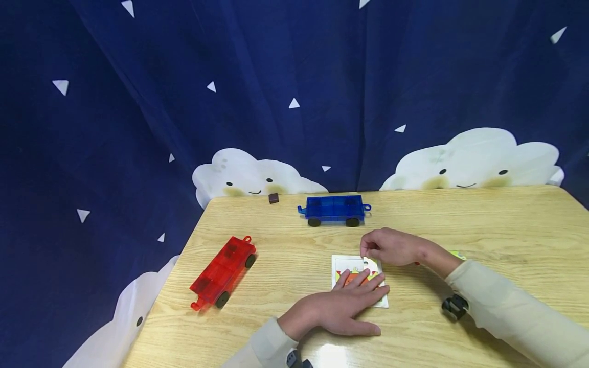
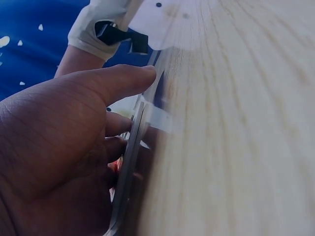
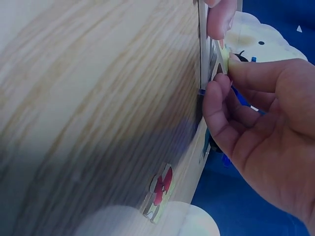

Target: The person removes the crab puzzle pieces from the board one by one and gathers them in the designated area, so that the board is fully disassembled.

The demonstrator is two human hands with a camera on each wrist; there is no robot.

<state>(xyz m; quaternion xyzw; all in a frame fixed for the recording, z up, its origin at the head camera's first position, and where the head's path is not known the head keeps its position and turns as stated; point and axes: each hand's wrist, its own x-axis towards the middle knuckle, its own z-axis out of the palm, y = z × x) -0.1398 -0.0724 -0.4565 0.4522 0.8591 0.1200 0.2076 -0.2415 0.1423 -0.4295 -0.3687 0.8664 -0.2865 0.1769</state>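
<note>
A white-bordered jigsaw puzzle board with an orange and yellow picture lies on the table. Across its lower part rests my left hand, fingers straight and spread, thumb pointing right. The left wrist view shows that hand against the board's edge. At the top right corner of the board, my right hand pinches a puzzle piece between thumb and fingers. In the right wrist view the piece is mostly hidden by the fingertips; I cannot tell whether it lies flat.
A red toy wagon stands at the left, a blue toy wagon behind the board. A small dark block sits near the back edge. Beyond the right hand lies a loose red and green puzzle piece, partly hidden by the forearm in the head view.
</note>
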